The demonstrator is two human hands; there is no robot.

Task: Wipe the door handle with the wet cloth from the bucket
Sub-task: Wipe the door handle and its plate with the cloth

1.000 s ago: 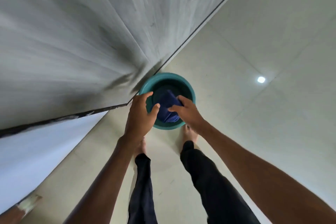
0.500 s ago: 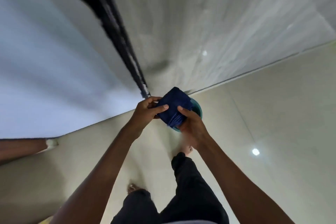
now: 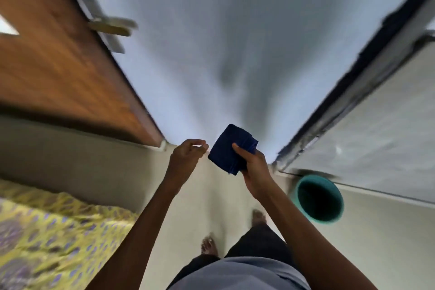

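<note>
My right hand (image 3: 253,168) grips a folded dark blue cloth (image 3: 229,148), held up in front of me at mid-frame. My left hand (image 3: 187,155) hovers just left of the cloth, fingers loosely curled, holding nothing and not touching it. The teal bucket (image 3: 339,205) stands on the floor at the lower right, by the wall. A metal door handle (image 3: 110,23) juts from the edge of a brown wooden door (image 3: 58,66) at the upper left, far from both hands. The picture is blurred by motion.
A pale wall (image 3: 223,42) fills the middle. A dark-framed panel (image 3: 376,113) runs along the right. A bed with a yellow patterned sheet (image 3: 47,231) lies at the lower left. My bare feet (image 3: 209,245) stand on the light tiled floor.
The cloth has come up out of the bucket. My left hand has let go of it. The view has swung left, so the bucket now lies to the right and the door appears.
</note>
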